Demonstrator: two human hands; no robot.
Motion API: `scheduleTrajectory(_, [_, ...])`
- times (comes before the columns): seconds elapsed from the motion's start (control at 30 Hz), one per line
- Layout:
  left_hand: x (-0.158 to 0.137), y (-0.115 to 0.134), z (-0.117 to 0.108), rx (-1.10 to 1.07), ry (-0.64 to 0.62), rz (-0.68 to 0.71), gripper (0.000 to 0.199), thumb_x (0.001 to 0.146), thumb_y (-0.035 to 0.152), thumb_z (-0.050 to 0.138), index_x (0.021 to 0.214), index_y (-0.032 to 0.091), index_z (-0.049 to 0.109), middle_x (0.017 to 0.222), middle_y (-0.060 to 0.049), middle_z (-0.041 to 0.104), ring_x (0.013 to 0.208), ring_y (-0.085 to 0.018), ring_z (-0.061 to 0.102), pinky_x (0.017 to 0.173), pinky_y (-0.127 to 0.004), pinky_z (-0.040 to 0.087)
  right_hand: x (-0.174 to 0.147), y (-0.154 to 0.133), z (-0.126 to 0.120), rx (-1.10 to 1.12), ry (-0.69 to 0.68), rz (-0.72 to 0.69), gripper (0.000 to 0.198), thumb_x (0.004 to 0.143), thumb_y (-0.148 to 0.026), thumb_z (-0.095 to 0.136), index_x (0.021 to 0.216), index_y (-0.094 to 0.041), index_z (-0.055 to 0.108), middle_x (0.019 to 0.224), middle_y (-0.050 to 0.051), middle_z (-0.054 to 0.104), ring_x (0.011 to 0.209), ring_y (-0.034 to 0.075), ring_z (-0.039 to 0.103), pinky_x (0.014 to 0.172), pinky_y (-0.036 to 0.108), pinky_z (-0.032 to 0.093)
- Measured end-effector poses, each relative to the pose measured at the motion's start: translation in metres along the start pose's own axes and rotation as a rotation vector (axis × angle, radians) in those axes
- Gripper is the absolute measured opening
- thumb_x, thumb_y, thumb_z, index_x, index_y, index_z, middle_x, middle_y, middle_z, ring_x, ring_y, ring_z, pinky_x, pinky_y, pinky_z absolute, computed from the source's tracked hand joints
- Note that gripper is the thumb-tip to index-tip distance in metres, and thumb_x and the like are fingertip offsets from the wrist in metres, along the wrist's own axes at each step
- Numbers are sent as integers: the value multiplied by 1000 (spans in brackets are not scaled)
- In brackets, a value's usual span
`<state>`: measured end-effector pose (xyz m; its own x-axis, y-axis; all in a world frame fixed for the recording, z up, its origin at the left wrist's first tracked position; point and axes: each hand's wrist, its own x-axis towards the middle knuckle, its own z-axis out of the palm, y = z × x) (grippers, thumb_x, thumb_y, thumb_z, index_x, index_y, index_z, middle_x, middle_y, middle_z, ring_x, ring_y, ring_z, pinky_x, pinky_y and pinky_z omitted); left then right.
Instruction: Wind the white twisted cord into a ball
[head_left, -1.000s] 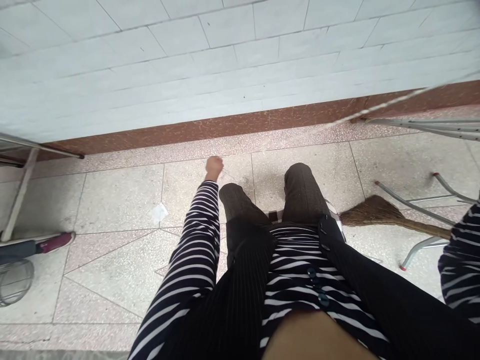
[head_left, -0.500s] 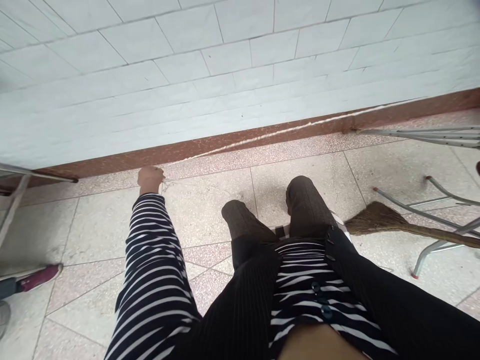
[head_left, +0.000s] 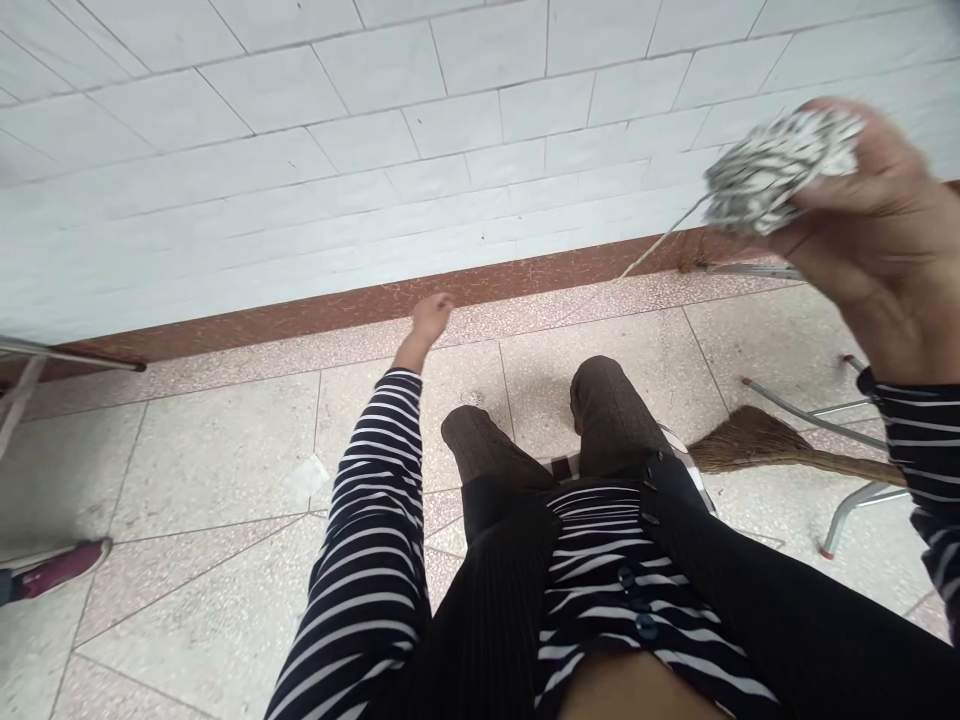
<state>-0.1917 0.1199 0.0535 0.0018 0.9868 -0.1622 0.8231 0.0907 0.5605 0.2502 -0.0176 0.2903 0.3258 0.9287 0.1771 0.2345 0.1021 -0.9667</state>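
Note:
My right hand point(head_left: 877, 215) is up at the right, fingers wrapped round a bundle of white cord point(head_left: 780, 170), blurred by motion. From the bundle a strand of cord point(head_left: 664, 240) slants down left toward the wall's base, then turns faint over the floor. Lower and further left, my left hand point(head_left: 431, 318) is closed in front of the skirting. The cord's end at its fingers is too thin to make out clearly, though it ran into this hand a moment earlier. My bent knees point(head_left: 607, 405) are between the two arms.
A white tiled wall point(head_left: 337, 200) with a brown skirting point(head_left: 300, 315) runs ahead. On the right are a straw broom point(head_left: 750, 440) and metal stool legs point(head_left: 847, 520). A metal leg point(head_left: 82, 355) and another person's shoe point(head_left: 67, 570) show at left. A pale scrap point(head_left: 307, 480) lies on the floor.
My left hand has moved right along the skirting. My right hand has come into view with the cord bundle. The cord, stretched long and straight before, now drops from the bundle. A pale scrap shows.

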Motion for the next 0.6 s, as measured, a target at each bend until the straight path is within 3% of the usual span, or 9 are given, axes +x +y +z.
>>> scheduleTrajectory(0.03, [-7,22,10,-95,-31,70,30,106,18,59,128,14,79,144,-14,78,136,-27,72,124,-44,53,-1,-1,11,62,-165,141,29,86,-24,55,70,1,54,119,-7,78,109,9,71,65,29,38])
scheduleTrajectory(0.13, [-30,85,30,-401,-114,320,34,113,29,56,142,26,73,150,-8,74,137,-24,71,123,-50,55,-10,9,43,207,-333,378,25,77,-20,76,99,-7,76,115,-5,80,105,12,75,73,28,50])
scheduleTrajectory(0.23, [-50,135,43,-584,-149,569,37,113,35,62,149,32,69,151,-7,73,142,-26,69,127,-56,51,-20,29,60,391,-436,409,62,53,-9,101,111,-23,82,109,-1,81,104,21,77,88,37,67])
scheduleTrajectory(0.3, [-60,158,52,-639,-132,665,42,109,38,69,151,31,69,150,-7,74,147,-28,66,131,-59,47,-24,39,63,438,-500,396,64,53,-13,106,111,-26,81,113,2,79,110,27,75,96,48,70])
scheduleTrajectory(0.4, [-74,178,66,-659,-119,645,40,105,38,74,143,26,74,143,-11,78,145,-29,67,129,-58,47,-27,48,65,379,-537,345,65,60,-23,107,117,-28,78,125,4,76,118,30,70,102,53,69])
scheduleTrajectory(0.6, [-96,181,85,-624,-59,481,16,104,28,74,99,17,83,108,-9,86,112,-25,78,107,-43,60,-30,72,70,286,-528,195,66,60,-34,108,118,-31,75,121,5,73,114,30,71,87,46,71])
